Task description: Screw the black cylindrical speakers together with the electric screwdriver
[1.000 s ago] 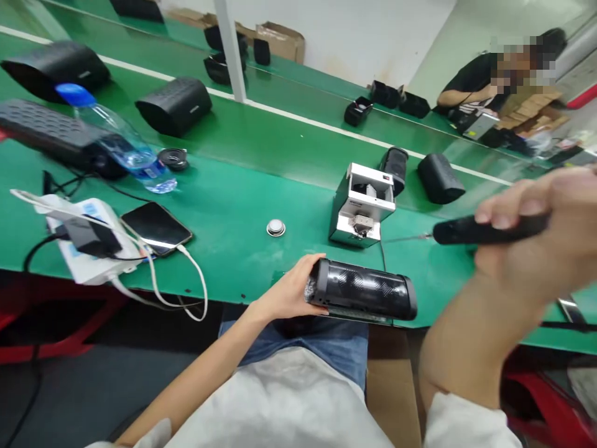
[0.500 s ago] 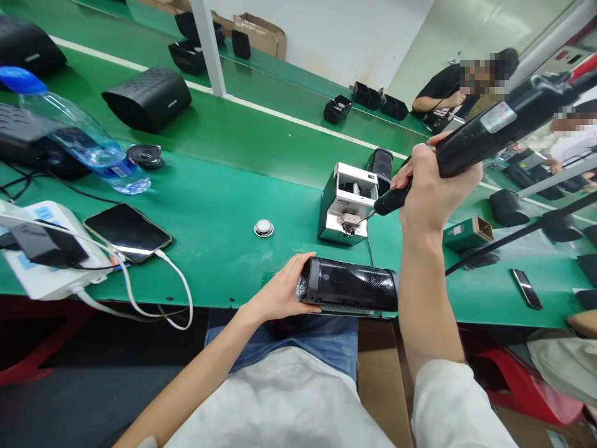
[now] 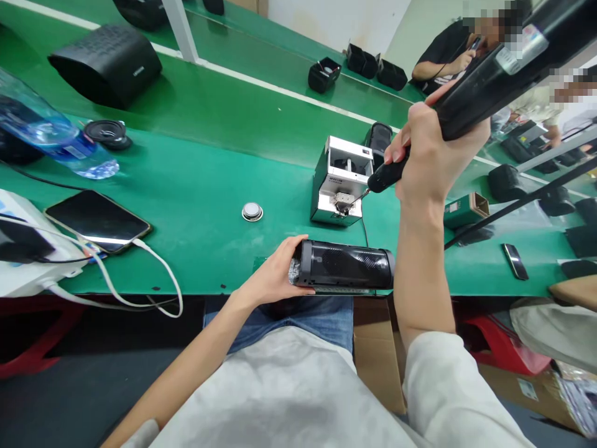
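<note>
A black cylindrical speaker (image 3: pixel 345 269) lies on its side at the near edge of the green bench (image 3: pixel 196 205). My left hand (image 3: pixel 273 275) is wrapped round its left end. My right hand (image 3: pixel 431 155) is closed on a black electric screwdriver (image 3: pixel 489 87), held tilted with its tip down. The bit touches the outlet of a small white and silver screw feeder box (image 3: pixel 339 182) just beyond the speaker.
A small round metal disc (image 3: pixel 252 211) lies left of the feeder. A phone (image 3: pixel 97 221) on a white cable, a water bottle (image 3: pixel 51 140), a loose speaker driver (image 3: pixel 106 132) and black speaker housings (image 3: pixel 109 62) sit at the left. A green box (image 3: pixel 464 211) and another phone (image 3: pixel 515 261) lie right. Other people sit far right.
My right hand swung the screwdriver in from the right and brought its bit down to the feeder box. My left hand stayed on the speaker; the view shifted downward and left.
</note>
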A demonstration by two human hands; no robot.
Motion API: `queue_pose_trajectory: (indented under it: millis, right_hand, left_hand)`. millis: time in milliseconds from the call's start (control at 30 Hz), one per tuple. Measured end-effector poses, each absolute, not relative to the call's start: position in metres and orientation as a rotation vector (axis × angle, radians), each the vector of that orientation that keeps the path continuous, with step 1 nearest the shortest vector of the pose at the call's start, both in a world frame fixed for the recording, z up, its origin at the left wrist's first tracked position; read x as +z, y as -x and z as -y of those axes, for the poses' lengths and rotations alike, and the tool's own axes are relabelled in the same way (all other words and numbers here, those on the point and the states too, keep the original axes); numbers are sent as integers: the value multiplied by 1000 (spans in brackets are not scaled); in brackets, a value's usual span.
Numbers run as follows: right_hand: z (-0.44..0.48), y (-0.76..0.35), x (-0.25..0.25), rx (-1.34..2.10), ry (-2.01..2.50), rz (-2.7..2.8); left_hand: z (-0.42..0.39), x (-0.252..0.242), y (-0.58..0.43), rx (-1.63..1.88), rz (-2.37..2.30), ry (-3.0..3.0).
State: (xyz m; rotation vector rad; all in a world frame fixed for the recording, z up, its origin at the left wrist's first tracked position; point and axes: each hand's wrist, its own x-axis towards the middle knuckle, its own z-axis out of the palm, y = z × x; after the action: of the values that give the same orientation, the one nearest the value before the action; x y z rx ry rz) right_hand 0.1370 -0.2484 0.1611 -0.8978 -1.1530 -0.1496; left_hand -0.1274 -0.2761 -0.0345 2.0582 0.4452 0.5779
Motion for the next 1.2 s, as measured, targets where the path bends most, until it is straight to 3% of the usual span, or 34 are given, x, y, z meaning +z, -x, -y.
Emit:
queue_pose_trajectory:
  millis: [200,467,767,933,1200]
  right_hand:
    - [256,-137,171,285,886,1575]
    - [228,-136,163,-258,913,1057]
    - [247,-128,158,-207,809,1203]
    - [260,-131,159,29,781,1299]
    - [314,-147,182,35,763,1108]
  left_hand:
    - [276,-32,127,570,-460,-2064]
    - [278,-32,127,573,-474,-2084]
    - [278,-31,127,572,-472,-2072]
    - [278,-32,127,577,-472,-2083]
    - [276,-33,127,558,-479,-2115]
